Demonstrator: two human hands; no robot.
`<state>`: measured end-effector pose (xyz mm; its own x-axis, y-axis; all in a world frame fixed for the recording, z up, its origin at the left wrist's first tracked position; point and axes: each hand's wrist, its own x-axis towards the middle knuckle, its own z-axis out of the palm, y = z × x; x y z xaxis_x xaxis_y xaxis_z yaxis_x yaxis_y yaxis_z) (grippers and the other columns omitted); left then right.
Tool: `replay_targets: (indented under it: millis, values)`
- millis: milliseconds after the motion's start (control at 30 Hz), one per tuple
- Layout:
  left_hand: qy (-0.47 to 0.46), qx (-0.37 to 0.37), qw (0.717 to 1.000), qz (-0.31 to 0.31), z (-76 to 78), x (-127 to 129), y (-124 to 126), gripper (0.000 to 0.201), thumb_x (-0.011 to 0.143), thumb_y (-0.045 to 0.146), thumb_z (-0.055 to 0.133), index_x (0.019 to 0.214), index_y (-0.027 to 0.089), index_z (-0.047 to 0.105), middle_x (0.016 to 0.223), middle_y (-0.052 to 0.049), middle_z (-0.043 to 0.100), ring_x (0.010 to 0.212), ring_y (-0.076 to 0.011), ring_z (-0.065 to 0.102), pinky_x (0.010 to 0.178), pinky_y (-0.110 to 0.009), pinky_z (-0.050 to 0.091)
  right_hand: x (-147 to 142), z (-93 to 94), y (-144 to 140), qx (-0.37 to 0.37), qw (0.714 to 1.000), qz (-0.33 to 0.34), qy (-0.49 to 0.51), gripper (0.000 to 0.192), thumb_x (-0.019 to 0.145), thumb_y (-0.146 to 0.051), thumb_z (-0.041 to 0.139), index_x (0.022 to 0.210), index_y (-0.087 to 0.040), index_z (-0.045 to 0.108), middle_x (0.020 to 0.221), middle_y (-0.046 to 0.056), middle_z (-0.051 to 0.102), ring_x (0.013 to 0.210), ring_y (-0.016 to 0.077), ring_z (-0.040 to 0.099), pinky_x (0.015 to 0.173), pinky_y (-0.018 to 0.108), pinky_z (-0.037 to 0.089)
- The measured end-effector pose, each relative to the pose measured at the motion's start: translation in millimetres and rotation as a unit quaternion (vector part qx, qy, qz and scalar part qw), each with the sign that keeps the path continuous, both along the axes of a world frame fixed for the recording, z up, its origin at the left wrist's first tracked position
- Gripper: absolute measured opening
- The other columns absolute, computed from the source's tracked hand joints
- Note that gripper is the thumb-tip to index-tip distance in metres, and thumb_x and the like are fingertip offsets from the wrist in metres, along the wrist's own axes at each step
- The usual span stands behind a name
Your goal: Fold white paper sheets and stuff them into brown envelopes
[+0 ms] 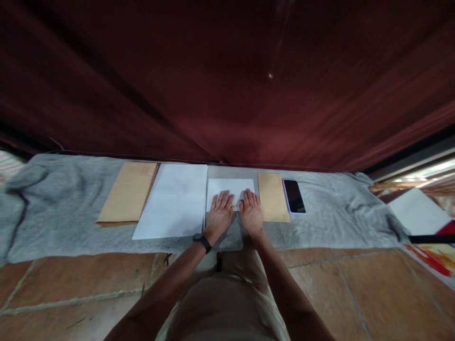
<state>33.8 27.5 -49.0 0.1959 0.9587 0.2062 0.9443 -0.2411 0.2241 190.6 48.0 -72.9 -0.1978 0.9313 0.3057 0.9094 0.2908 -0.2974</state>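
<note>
A white sheet of paper (231, 185), smaller than the sheets beside it and perhaps folded, lies flat before me. My left hand (220, 212) rests on its lower left part, palm down with the fingers stretched out. On the lower right part lies my right hand (250, 211), also flat, its outer edge close to a brown envelope (273, 196). Left of my hands is a stack of large white paper (174, 199). Beyond that sits a pile of brown envelopes (126, 192). Neither hand grips anything.
A grey cloth (334, 208) covers the narrow table. Right of the single envelope lies a phone (294, 196) with a dark screen. A dark red curtain (213, 94) hangs along the far edge. Tiled floor (327, 284) shows below, with a white board (419, 215) at the right.
</note>
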Motion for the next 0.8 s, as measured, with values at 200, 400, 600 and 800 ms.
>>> replay_targets:
  millis: [200,400,600,800]
  values:
    - [0.008,-0.010,1.000,0.005,0.5,0,-10,0.050,0.105,0.031,0.032,0.149,0.016,0.049,0.162,-0.011,0.042,0.153,-0.0280,0.030,0.127,-0.051,0.024,-13,11.1,9,-0.014,1.000,-0.002,-0.002,0.048,0.106,-0.024,0.036,0.147,-0.003,0.050,0.156,0.021,0.046,0.149,0.0282,0.038,0.123,0.050,0.027]
    - [0.027,-0.024,0.999,-0.008,-3.5,-3,-8,0.059,0.096,0.023,0.043,0.153,0.007,0.041,0.158,-0.018,0.045,0.154,-0.0289,0.029,0.127,-0.051,0.022,-46,17.3,33,-0.026,0.996,0.085,0.007,0.046,0.108,-0.029,0.034,0.146,-0.013,0.054,0.158,0.014,0.046,0.149,0.0226,0.039,0.123,0.045,0.031]
    - [0.011,-0.012,1.000,0.010,-4.1,-2,-8,0.055,0.101,0.021,0.032,0.153,0.009,0.042,0.157,-0.014,0.047,0.153,-0.0251,0.032,0.127,-0.048,0.023,-34,10.7,38,-0.017,0.998,0.064,-0.021,0.047,0.108,-0.034,0.037,0.149,-0.015,0.052,0.158,0.015,0.045,0.148,0.0256,0.040,0.122,0.048,0.030]
    - [0.003,-0.002,1.000,0.021,-6.8,-3,-9,0.055,0.103,0.025,0.029,0.155,0.011,0.039,0.162,-0.011,0.041,0.153,-0.0217,0.031,0.128,-0.045,0.022,-12,6.9,35,-0.010,0.999,0.010,-0.033,0.050,0.108,-0.034,0.039,0.153,-0.014,0.046,0.161,0.018,0.040,0.149,0.0292,0.038,0.120,0.050,0.029]
